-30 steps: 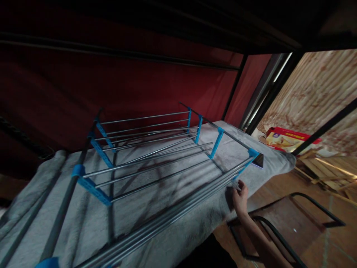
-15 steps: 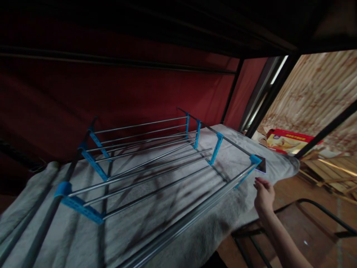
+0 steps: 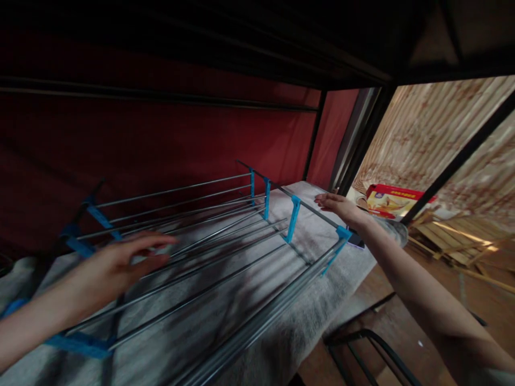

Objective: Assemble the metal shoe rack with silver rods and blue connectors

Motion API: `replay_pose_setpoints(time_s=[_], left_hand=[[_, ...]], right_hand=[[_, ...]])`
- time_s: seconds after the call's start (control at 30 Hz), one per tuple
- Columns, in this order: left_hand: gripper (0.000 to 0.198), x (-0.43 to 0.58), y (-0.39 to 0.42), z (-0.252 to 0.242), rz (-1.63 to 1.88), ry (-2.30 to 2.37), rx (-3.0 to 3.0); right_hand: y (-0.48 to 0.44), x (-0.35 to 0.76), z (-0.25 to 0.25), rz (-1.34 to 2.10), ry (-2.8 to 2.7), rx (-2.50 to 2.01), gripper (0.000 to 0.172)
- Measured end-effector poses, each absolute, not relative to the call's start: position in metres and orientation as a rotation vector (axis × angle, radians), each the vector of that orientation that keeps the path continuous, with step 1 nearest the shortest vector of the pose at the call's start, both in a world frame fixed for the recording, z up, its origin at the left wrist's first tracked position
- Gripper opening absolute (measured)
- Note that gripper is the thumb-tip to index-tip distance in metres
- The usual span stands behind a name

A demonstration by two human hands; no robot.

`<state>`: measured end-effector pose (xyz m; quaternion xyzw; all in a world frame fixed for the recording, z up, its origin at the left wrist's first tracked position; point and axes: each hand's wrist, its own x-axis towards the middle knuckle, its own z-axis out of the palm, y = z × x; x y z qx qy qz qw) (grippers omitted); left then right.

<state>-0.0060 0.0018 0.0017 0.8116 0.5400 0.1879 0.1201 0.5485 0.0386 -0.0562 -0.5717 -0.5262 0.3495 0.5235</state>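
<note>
A rack of grey metal tubes (image 3: 277, 305) with blue plastic brackets (image 3: 293, 219) lies across a grey fleece cover (image 3: 338, 300). One thin tube (image 3: 225, 227) runs slantwise among the others. My left hand (image 3: 132, 260) hovers over the rack's left part, thumb and fingers apart, slightly blurred, with nothing seen in it. Beyond the right end, my right hand (image 3: 338, 206) reaches out near the dark end pole (image 3: 322, 215), fingers stretched and holding nothing; whether it touches the pole I cannot tell. A dark flat device (image 3: 356, 240) lies partly hidden behind my right forearm.
A black metal frame (image 3: 317, 134) with an overhead deck surrounds the covered surface, and red cloth (image 3: 181, 139) hangs behind. To the right are a red-and-yellow box (image 3: 394, 201), wooden slats (image 3: 454, 244) and a black-framed chair (image 3: 374, 338) on the floor.
My left hand has come into view over the rack's left side. My right hand has moved up and away, past the front corner bracket. The view has turned slightly right.
</note>
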Motion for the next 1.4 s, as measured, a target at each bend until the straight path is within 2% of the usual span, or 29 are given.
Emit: replay_pose_setpoints(time_s=[0.1,0.27,0.43,0.63,0.87,1.23,1.4], left_hand=[[0.051,0.064,0.041,-0.021,0.334,1.395,2.506],[0.047,0.149,0.076,-0.073,0.079,1.432,2.588],[0.039,0.189,0.094,-0.099,0.033,1.392,2.578],[0.034,0.214,0.101,-0.088,0.189,1.354,2.567],[0.037,0.212,0.090,-0.070,0.278,1.357,2.605],[0.042,0.209,0.072,-0.057,0.373,1.344,2.563],[0.039,0.210,0.069,-0.051,0.343,1.338,2.553]], right_hand=[[0.063,0.527,-0.059,0.930,-1.396,-1.480,0.033],[0.079,0.521,-0.070,1.117,-1.539,-1.510,0.036],[0.080,0.523,-0.069,1.155,-1.521,-1.501,0.033],[0.079,0.512,-0.064,1.212,-1.390,-1.455,0.049],[0.075,0.500,-0.065,1.278,-1.344,-1.400,0.050],[0.066,0.484,-0.074,1.154,-1.370,-1.462,0.035],[0.064,0.481,-0.075,1.135,-1.362,-1.470,0.038]])
